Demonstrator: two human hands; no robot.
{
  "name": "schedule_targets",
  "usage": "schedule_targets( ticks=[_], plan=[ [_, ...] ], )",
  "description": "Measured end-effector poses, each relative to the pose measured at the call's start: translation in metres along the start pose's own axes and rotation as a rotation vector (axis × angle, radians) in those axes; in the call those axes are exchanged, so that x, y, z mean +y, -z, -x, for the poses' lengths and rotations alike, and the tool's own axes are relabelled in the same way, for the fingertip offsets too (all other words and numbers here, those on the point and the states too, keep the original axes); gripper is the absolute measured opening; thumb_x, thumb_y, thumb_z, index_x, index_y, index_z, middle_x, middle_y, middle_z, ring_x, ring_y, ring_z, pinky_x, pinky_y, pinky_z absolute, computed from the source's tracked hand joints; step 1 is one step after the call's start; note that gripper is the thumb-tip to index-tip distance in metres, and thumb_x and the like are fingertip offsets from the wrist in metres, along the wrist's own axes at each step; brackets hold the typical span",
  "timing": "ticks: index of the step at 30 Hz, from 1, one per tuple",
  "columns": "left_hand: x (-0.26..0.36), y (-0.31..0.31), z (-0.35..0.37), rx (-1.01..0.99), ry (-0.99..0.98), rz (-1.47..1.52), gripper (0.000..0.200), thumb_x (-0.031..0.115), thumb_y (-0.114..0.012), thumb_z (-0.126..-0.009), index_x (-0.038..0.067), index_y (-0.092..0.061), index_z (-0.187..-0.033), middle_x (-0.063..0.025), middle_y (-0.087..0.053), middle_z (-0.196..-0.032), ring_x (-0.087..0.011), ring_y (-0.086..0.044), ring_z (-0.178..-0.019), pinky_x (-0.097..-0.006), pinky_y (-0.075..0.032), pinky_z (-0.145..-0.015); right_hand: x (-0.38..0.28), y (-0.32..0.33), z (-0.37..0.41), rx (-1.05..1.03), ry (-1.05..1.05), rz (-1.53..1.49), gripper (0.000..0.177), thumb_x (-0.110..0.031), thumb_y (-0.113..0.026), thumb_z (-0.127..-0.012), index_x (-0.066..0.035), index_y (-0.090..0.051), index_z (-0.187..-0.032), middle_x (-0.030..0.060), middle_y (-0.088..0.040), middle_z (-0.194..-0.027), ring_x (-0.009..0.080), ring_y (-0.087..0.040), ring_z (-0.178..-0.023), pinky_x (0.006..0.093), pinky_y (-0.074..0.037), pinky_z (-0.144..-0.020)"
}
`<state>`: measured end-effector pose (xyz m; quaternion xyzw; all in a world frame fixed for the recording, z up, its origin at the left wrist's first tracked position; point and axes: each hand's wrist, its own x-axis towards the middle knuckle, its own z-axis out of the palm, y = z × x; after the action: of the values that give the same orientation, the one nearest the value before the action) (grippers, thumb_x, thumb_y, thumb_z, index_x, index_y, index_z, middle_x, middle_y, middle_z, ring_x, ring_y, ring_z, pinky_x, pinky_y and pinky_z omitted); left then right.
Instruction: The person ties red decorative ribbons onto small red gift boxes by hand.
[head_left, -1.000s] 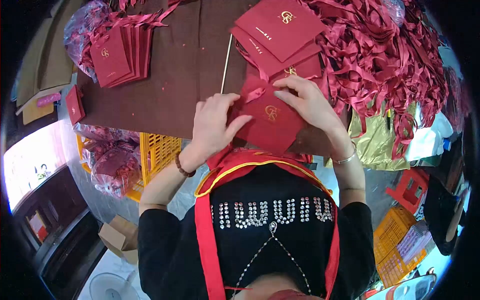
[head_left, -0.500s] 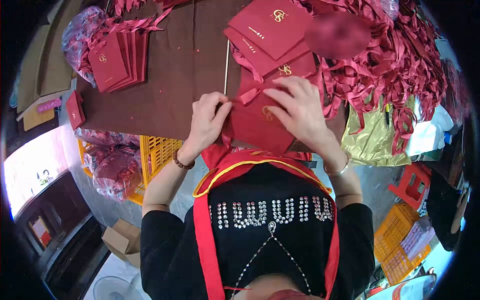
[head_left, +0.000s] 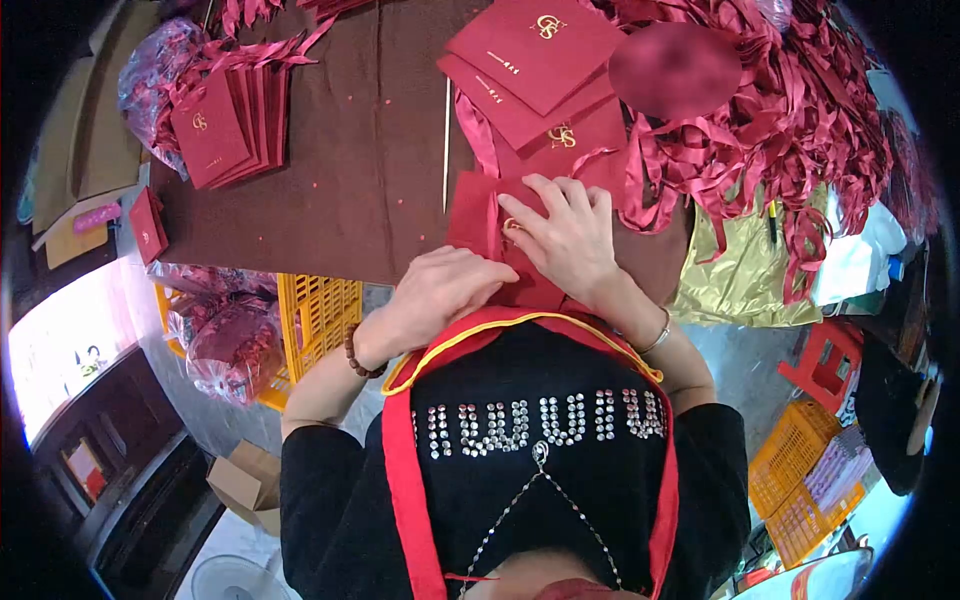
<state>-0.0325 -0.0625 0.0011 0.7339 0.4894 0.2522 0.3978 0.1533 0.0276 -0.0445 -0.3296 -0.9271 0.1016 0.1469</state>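
A dark red paper bag (head_left: 478, 210) with a gold logo lies flat at the near edge of the brown table (head_left: 350, 170). My right hand (head_left: 565, 235) presses down on the bag's middle, fingers spread over the logo. My left hand (head_left: 445, 285) grips the bag's lower edge close to my body. A red ribbon handle (head_left: 472, 125) trails from the bag's top. Just beyond lies a stack of matching red bags (head_left: 535, 60).
A big heap of red ribbons (head_left: 790, 110) fills the table's right side. Another stack of red bags (head_left: 225, 120) lies far left. A thin stick (head_left: 446, 140) lies on the table. Yellow crates (head_left: 310, 305) and bagged ribbons sit below the table's left edge.
The bag has been laid flatter and nearer the table edge. My left hand dropped from the ribbon at the bag's top to its lower edge. My right hand moved onto the bag's middle.
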Motion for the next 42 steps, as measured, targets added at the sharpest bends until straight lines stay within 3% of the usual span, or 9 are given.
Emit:
schedule_targets(
  ticks=[6, 8, 14, 20, 27, 32, 35, 38, 42],
  plan=[
    [0.014, 0.003, -0.016, 0.119, 0.363, 0.429, 0.022, 0.0, -0.051, -0.087, 0.003, -0.061, -0.106, -0.0083, -0.066, -0.093, -0.0118, -0.06, -0.08, -0.0272, -0.048, -0.076, -0.005, 0.003, 0.003, 0.131, 0.02, -0.044, 0.046, -0.029, -0.066, -0.073, -0.018, -0.06, -0.118, 0.0046, -0.048, -0.126, 0.0251, -0.045, -0.113, 0.0444, -0.033, -0.087],
    [0.011, 0.008, -0.018, 0.117, 0.452, 1.139, 0.032, -0.007, -0.051, -0.082, 0.0, -0.06, -0.112, -0.0076, -0.065, -0.099, -0.0117, -0.059, -0.088, -0.025, -0.047, -0.077, -0.012, 0.005, 0.004, 0.152, 0.018, -0.145, 0.052, -0.027, -0.067, -0.07, -0.015, -0.059, -0.119, 0.0072, -0.047, -0.129, 0.027, -0.043, -0.118, 0.0468, -0.031, -0.094],
    [0.014, 0.016, -0.018, 0.223, 0.181, 0.539, 0.033, -0.012, -0.049, -0.076, -0.002, -0.062, -0.105, -0.0067, -0.063, -0.094, -0.0118, -0.059, -0.081, -0.0228, -0.046, -0.071, -0.018, 0.005, 0.012, 0.198, 0.037, -0.169, 0.045, -0.026, -0.068, -0.071, -0.015, -0.06, -0.114, 0.0052, -0.049, -0.128, 0.0261, -0.042, -0.121, 0.0531, -0.025, -0.1],
    [-0.01, 0.026, -0.001, 0.671, 0.076, 0.196, 0.009, -0.003, -0.061, -0.079, -0.001, -0.058, -0.087, -0.0082, -0.054, -0.099, -0.0129, -0.054, -0.086, -0.0226, -0.044, -0.069, 0.018, 0.017, 0.022, 0.163, -0.147, -0.07, 0.044, -0.031, -0.07, -0.075, -0.018, -0.06, -0.116, 0.004, -0.053, -0.117, 0.0237, -0.048, -0.109, 0.0411, -0.033, -0.09],
    [-0.026, 0.059, -0.004, 0.931, 0.097, 1.262, 0.029, 0.021, -0.049, -0.094, 0.0, -0.052, -0.113, -0.0084, -0.058, -0.096, -0.02, -0.053, -0.093, -0.0323, -0.044, -0.083, 0.018, 0.022, 0.022, 0.103, -0.121, -0.084, 0.044, -0.032, -0.07, -0.075, -0.018, -0.061, -0.116, 0.003, -0.055, -0.109, 0.0202, -0.052, -0.096, 0.0365, -0.036, -0.085],
    [-0.023, 0.072, -0.001, 0.878, 0.138, 1.29, 0.025, 0.02, -0.046, -0.096, 0.003, -0.053, -0.114, -0.0024, -0.053, -0.084, -0.0108, -0.049, -0.074, -0.0244, -0.04, -0.063, 0.015, 0.019, 0.026, 0.053, -0.209, -0.326, 0.044, -0.019, -0.074, -0.072, -0.014, -0.061, -0.113, 0.0054, -0.053, -0.101, 0.0192, -0.055, -0.08, 0.0324, -0.046, -0.069],
    [-0.003, 0.052, -0.015, 0.681, 0.459, 0.772, 0.017, 0.018, -0.048, -0.096, 0.006, -0.057, -0.104, 0.0046, -0.047, -0.066, -0.0022, -0.037, -0.051, -0.017, -0.027, -0.044, 0.012, 0.02, 0.025, 0.073, -0.248, -0.451, 0.037, -0.014, -0.074, -0.071, -0.008, -0.061, -0.106, 0.0081, -0.052, -0.102, 0.021, -0.055, -0.075, 0.0321, -0.048, -0.066],
    [0.001, 0.029, -0.021, 0.309, 0.533, 0.925, 0.018, 0.013, -0.049, -0.095, 0.003, -0.058, -0.107, -0.0017, -0.058, -0.076, -0.0045, -0.051, -0.061, -0.0173, -0.04, -0.051, 0.02, 0.023, 0.019, 0.054, -0.207, -0.52, 0.031, -0.01, -0.073, -0.072, -0.003, -0.06, -0.099, 0.0103, -0.051, -0.102, 0.0238, -0.056, -0.076, 0.0313, -0.048, -0.066],
    [0.005, 0.014, -0.031, 0.226, 0.466, 0.908, 0.028, 0.006, -0.048, -0.094, 0.003, -0.051, -0.122, -0.0073, -0.063, -0.086, -0.0091, -0.059, -0.073, -0.0214, -0.049, -0.067, 0.039, 0.03, 0.012, -0.167, -0.286, -0.663, 0.027, -0.012, -0.069, -0.076, 0.0, -0.058, -0.097, 0.0123, -0.05, -0.102, 0.028, -0.056, -0.085, 0.0344, -0.047, -0.072]
  ],
)
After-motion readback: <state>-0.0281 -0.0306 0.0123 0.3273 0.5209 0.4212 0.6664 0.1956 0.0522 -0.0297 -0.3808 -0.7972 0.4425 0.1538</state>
